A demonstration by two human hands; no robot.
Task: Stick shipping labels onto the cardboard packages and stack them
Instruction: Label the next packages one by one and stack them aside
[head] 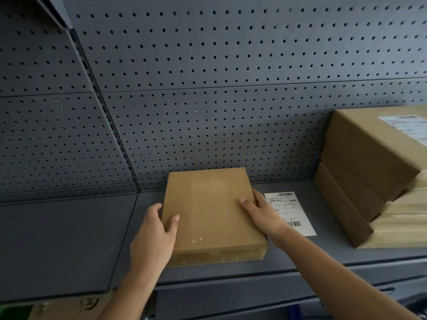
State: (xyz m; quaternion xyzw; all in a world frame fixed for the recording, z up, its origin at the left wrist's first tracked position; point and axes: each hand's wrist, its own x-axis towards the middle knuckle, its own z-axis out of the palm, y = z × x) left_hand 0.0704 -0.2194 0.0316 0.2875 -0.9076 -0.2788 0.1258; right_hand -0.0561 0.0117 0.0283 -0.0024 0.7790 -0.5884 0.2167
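A flat brown cardboard package (212, 211) lies on the grey shelf (69, 245), its top bare of any label. My left hand (153, 239) grips its left edge, thumb on top. My right hand (263, 213) grips its right edge, thumb on top. A white shipping label (294, 210) with barcodes lies flat on the shelf just right of the package, partly under my right hand. At the far right stands a stack of cardboard packages (369, 172); the top one carries a white label (409, 127).
A grey pegboard wall (208, 88) rises behind the shelf. Below the shelf's front edge, at lower left, a printed cardboard box (69, 307) shows. An upright slotted post (108, 116) divides the pegboard panels.
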